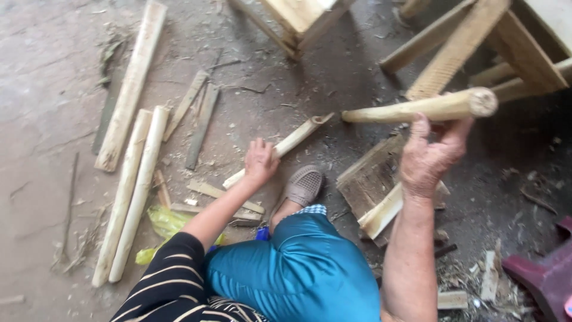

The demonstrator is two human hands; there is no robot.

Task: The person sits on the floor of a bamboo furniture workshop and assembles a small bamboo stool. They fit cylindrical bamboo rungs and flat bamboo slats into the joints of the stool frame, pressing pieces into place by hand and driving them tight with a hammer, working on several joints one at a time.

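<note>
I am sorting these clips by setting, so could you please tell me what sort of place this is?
Probably a rough woodworking spot on a bare concrete floor. Peeled poles and offcuts lie in shavings, unfinished wooden frames stand behind, and the right hand holds a stripped pole while the left hand grips another stick.

The left hand (261, 161) reaches forward and down, arm outstretched, fingers curled closed. The right hand (430, 156) is raised, wrist bent, fingers hooked upward in a grip.

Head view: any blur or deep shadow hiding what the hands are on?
Head view: even daylight, no glare; right hand gripping the peeled pole is slightly motion-softened; left hand on the split stick reads clearly; deep shadow under the wooden frame at top right.
</note>
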